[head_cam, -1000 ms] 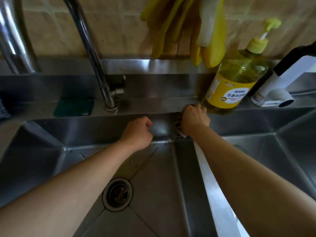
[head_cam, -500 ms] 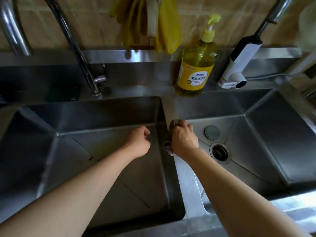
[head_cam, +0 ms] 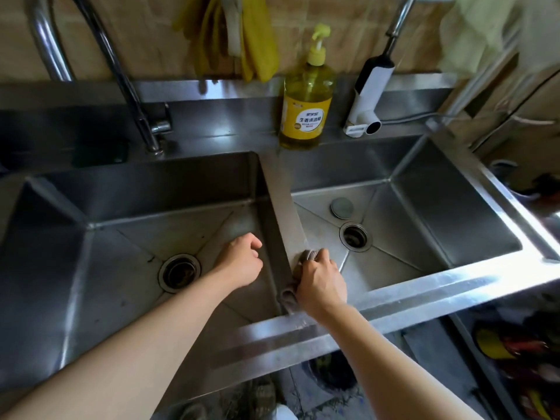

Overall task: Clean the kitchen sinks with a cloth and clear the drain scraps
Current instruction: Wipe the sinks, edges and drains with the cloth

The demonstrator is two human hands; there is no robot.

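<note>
Right hand point(head_cam: 319, 281) is clamped on a bunched grey cloth point(head_cam: 291, 291), pressing it onto the steel divider point(head_cam: 280, 189) between the two sinks, down at the near end close to the front rim point(head_cam: 394, 301). Cloth pokes out past the fingertips and hangs off the hand's left side into the left sink point(head_cam: 127, 237). Left hand point(head_cam: 241, 262) hovers just left of the divider inside that sink, fingers loosely curled, gripping nothing. Further left of it, the left drain point(head_cam: 179, 272) shows dark scraps in its strainer. To the right of the cloth hand, the right sink point(head_cam: 424, 207) has an open drain point(head_cam: 354, 237), and a round metal stopper point(head_cam: 341, 207) lies flat just beyond it. Straight ahead on the back ledge stands a yellow dish-soap pump bottle point(head_cam: 306, 110), a white and black faucet heater point(head_cam: 368, 101) to its right, a curved faucet point(head_cam: 121, 77) off to its left. Yellow rubber gloves point(head_cam: 251, 40) hang on the tiled wall above.
</note>
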